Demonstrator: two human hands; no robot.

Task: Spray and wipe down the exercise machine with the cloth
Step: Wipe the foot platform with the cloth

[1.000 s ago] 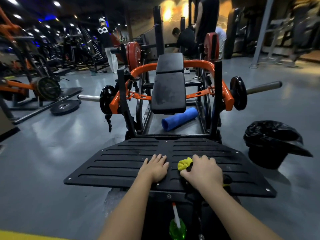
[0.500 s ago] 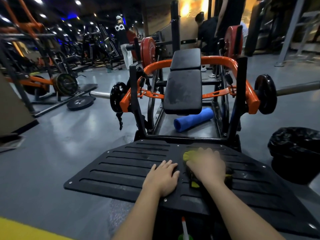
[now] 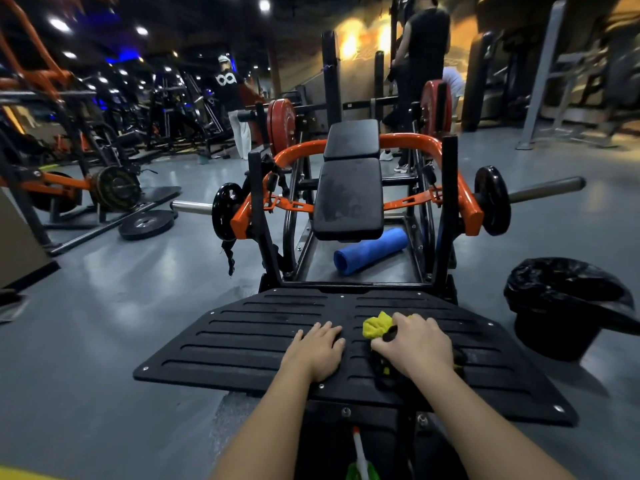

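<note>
Right hand (image 3: 412,344): grips crumpled yellow-and-black cloth (image 3: 375,325), lower centre-right, pressed on black ribbed metal footplate (image 3: 242,341).
Left hand (image 3: 320,351): flat, bracing beside it.
Risk: bunched cloth may skip the grooves.

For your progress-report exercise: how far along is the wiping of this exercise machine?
Done: nothing plainly finished. In hand: right hand grips the yellow cloth on the black footplate; left hand rests flat beside it. Left, likely: the smudged seat pad and orange frame.
</note>
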